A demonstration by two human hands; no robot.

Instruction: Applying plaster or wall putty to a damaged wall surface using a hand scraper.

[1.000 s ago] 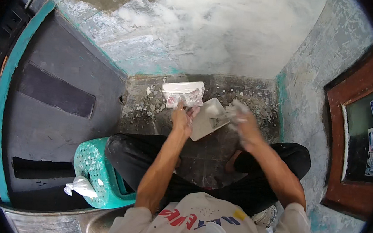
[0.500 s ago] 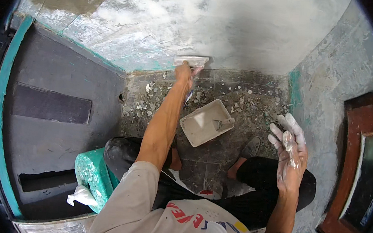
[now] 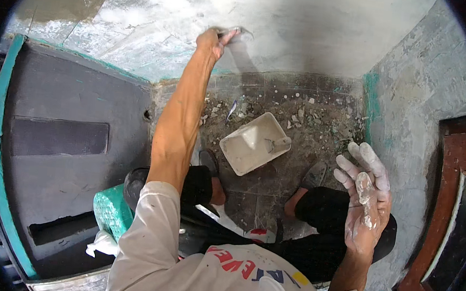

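My left hand (image 3: 212, 44) is closed round a wide-bladed putty knife (image 3: 244, 35) held against the wall (image 3: 286, 24), which is smeared with white and grey filler. Most of the knife is hidden by my fingers, and its blade is blurred. My right hand (image 3: 364, 205) is held up above my right knee, its fingers apart and coated in white paste, with nothing in it. On the floor between my feet lies a cream rectangular tray (image 3: 232, 155) with pale filler inside. A small scraper (image 3: 281, 144) rests in its right side.
Chips of broken plaster (image 3: 301, 115) are strewn along the wall's foot. At left stand a dark panel (image 3: 62, 94) with teal edging, a teal perforated plastic container (image 3: 111, 212) and a white bag (image 3: 104, 243). A brown wooden frame (image 3: 456, 157) is set in the right wall.
My left hand has moved up the wall and slightly left with the putty knife. My right hand stays raised with its fingers apart. The view has shifted a little.
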